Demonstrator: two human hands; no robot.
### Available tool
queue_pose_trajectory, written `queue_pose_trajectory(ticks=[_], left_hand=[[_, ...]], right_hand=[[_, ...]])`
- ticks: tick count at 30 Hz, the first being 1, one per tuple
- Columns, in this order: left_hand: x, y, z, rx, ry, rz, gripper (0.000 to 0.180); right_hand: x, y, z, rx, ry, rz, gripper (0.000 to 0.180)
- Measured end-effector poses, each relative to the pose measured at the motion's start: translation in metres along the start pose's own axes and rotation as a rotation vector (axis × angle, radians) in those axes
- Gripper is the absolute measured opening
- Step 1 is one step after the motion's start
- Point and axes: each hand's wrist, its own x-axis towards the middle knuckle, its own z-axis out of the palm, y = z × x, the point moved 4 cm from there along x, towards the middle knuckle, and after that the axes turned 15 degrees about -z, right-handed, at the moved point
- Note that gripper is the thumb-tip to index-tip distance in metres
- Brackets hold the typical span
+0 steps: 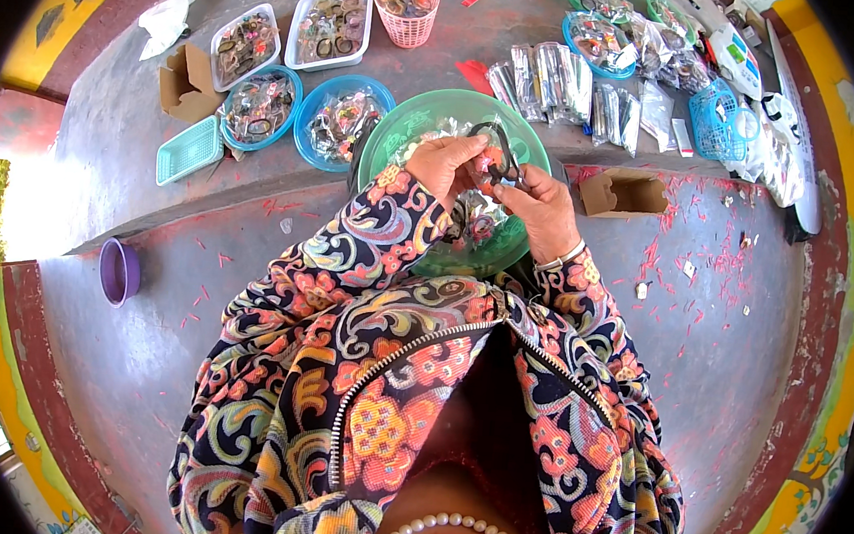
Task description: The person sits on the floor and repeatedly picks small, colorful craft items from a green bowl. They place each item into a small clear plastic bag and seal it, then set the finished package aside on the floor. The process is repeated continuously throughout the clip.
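Both my hands are raised over a wide green basin (405,123). Between them is a black looped band (507,145) with a small pink and red ornament; its exact kind is not clear. My left hand (443,168) pinches it from the left, and the fingers of my right hand (544,212) close on its lower right side. Beneath the hands, clear plastic packets (475,217) with small colourful and dark items lie in the basin, partly hidden by my fingers.
Left of the basin stand two blue bowls (302,129), white trays (367,29) and a pink basket (406,26) of similar packets. Flat packets (552,81), a blue basket (716,124) and an opened cardboard box (624,193) are to the right. A purple bucket (120,273) is on the floor.
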Motion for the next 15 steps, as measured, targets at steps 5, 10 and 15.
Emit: queue_pose_trajectory(ticks=[5, 10, 15], left_hand=[[-0.006, 0.004, 0.007, -0.041, -0.035, -0.014, 0.022], [-0.005, 0.002, 0.010, 0.031, -0.032, 0.007, 0.013], [0.002, -0.002, 0.001, -0.019, -0.063, -0.058, 0.011]], right_hand=[[0.000, 0.006, -0.008, -0.006, 0.036, 0.001, 0.017], [0.001, 0.006, -0.008, 0.008, 0.071, 0.025, 0.013], [0.002, 0.025, -0.019, -0.149, -0.004, -0.053, 0.014]])
